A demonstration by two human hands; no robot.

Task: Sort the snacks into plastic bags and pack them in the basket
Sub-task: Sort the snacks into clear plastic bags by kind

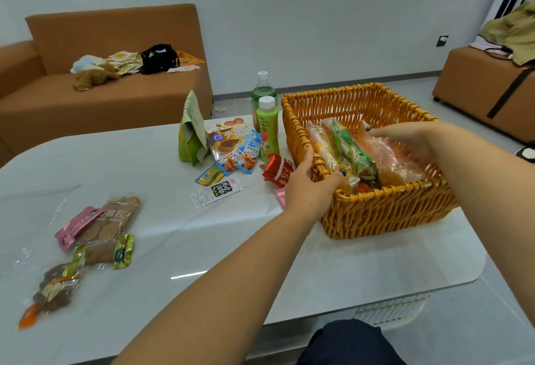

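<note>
I see left hand [307,188] gripping wicker basket [385,214] rim, thumb curled inside | right hand [411,140] fingers relaxed, resting on bagged snacks [353,150] in the basket on counter [231,249] | box [228,138] reads "C2" | juice bottle [268,130] reads "HPP"

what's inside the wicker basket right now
The wicker basket holds clear plastic bags of snacks, among them a green packet and orange ones. The right hand covers the far bag, and the basket's bottom is hidden beneath them.
</note>
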